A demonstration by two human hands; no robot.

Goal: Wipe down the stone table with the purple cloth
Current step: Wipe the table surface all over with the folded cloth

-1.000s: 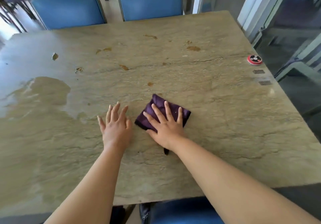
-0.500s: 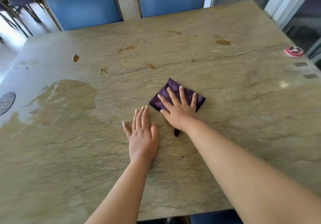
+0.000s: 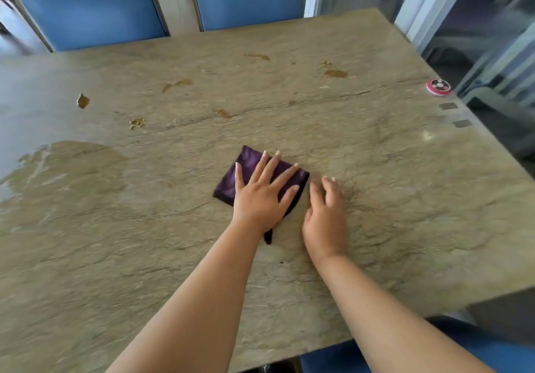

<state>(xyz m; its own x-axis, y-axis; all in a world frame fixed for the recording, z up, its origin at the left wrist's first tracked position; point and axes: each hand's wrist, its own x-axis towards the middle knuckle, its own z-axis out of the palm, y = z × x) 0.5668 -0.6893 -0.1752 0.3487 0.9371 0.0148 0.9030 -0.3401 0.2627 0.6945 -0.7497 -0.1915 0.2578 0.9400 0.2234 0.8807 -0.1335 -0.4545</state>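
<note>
Hands have swapped: left hand now presses flat, fingers spread, on the folded purple cloth mid stone table; right hand rests released beside it. Cloth looks soft, light; palm pressure suits it.
</note>
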